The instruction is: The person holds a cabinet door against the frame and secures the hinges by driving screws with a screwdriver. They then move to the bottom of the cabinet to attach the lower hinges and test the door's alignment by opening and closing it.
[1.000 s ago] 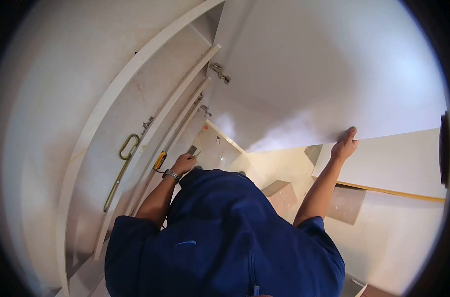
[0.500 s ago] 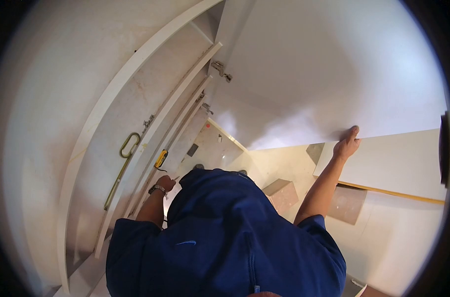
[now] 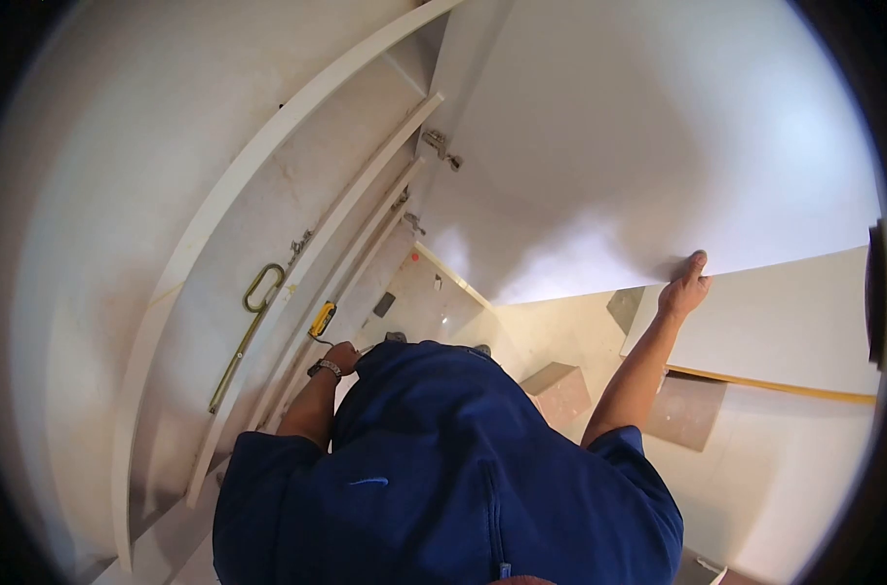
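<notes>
- The right hand (image 3: 685, 289) is raised, its grip pinching the lower edge of the door panel (image 3: 658, 127), a broad, smooth, matt white board swung open from the cabinet frame (image 3: 268, 166).
- The left hand (image 3: 343, 356), with a metal wristwatch (image 3: 327, 369), is curled low against the frame; I cannot tell what its grip holds.
- A yellow-handled tool (image 3: 322, 318) lies just above that hand.
- A small metal hinge (image 3: 439, 148) joins panel and frame.
- A long brass-coloured loop handle (image 3: 258, 290) lies flat inside the frame.

Pale floor (image 3: 560, 327): brown block (image 3: 559, 388) near torso, second brown block (image 3: 685, 409) partly under white board (image 3: 785, 322).
</notes>
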`<state>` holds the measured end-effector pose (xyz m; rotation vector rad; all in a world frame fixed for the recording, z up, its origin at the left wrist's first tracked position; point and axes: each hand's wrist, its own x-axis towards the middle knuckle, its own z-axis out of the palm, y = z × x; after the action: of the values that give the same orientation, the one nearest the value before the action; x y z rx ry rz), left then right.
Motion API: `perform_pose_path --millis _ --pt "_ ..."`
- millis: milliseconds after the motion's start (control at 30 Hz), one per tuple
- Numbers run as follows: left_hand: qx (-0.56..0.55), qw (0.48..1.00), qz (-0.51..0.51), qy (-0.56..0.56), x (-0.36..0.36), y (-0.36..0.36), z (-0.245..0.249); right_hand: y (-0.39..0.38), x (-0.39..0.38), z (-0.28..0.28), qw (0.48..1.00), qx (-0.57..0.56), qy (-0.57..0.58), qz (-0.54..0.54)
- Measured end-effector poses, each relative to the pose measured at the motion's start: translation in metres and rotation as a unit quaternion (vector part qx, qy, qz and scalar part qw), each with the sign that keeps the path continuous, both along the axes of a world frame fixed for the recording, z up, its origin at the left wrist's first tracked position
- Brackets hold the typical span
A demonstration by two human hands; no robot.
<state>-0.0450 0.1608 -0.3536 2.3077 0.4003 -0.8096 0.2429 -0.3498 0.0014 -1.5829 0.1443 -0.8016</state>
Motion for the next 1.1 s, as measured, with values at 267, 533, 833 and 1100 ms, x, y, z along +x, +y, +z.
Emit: perform_pose_path --millis 267,533,833,1100 --pt "0.032 0.996 -0.081 0.038 -0.006 0.012 -0.016 -0.007 0.005 -0.006 0.999 0.006 -0.04 0.028" --pt "0.043 0.996 -0.062 0.049 -0.009 0.017 -0.017 -0.005 0.006 -0.005 0.999 -0.006 -0.033 0.015" --pt "0.033 0.994 -0.019 0.099 0.001 0.011 -0.007 -0.002 0.004 -0.002 1.0 -0.001 -0.013 0.005" --pt "0.038 0.998 0.044 0.01 0.009 0.001 -0.001 -0.001 0.002 0.001 1.0 -0.026 -0.008 0.002"
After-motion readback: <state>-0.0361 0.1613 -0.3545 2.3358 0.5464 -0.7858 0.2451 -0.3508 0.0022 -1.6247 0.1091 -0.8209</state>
